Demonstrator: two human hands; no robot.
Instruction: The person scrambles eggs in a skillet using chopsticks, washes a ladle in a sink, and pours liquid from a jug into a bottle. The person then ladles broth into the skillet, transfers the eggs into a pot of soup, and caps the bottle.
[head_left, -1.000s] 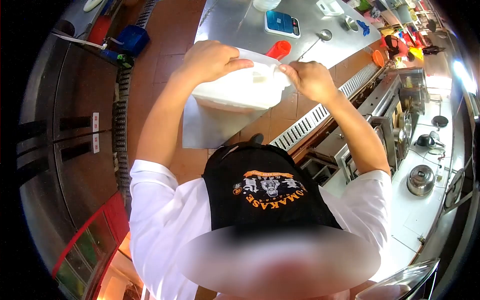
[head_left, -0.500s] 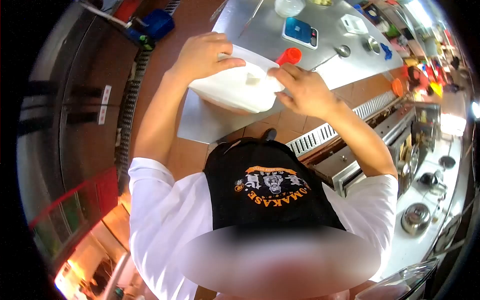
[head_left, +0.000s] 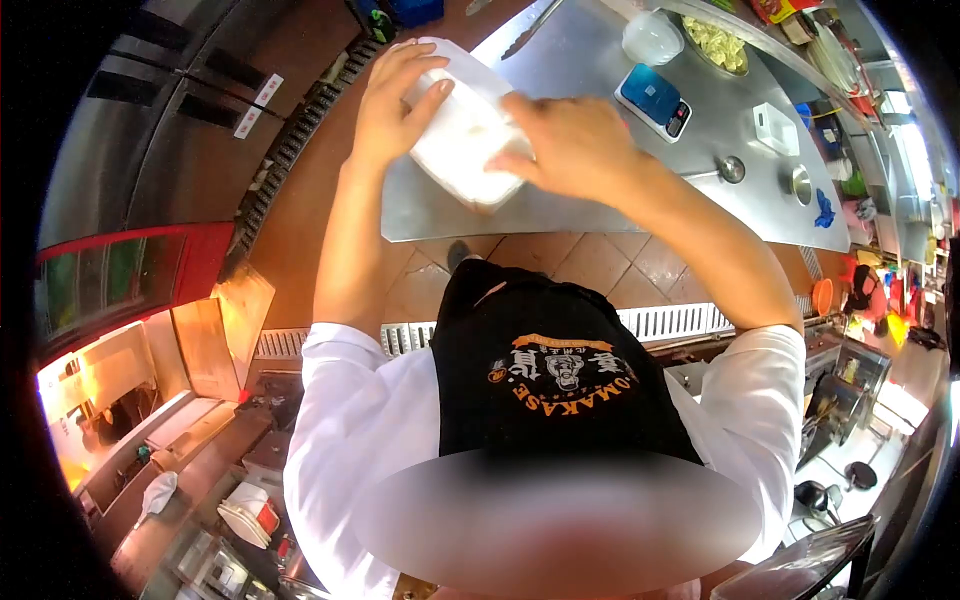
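Note:
A white rectangular plastic tub (head_left: pixel 462 135), tilted and overexposed inside, is between my two hands above the near left part of the steel table. My left hand (head_left: pixel 398 108) grips its left side, with the thumb over the rim. At the opposite side, my right hand (head_left: pixel 575 145) has its fingers and thumb on the tub's edge, somewhat blurred by motion. What the tub contains is washed out by glare.
On the steel table (head_left: pixel 680 190) are a blue-topped scale (head_left: pixel 652 100), a clear bowl (head_left: pixel 652 38), a bowl of chopped pale-green food (head_left: pixel 716 45), a ladle (head_left: pixel 732 169), a white tray (head_left: pixel 776 129), a metal cup (head_left: pixel 800 185) and a long utensil (head_left: pixel 531 28).
The tub and both hands have moved up and slightly left, and the tub has turned. My view and body have rotated. The red object near my right hand is out of sight.

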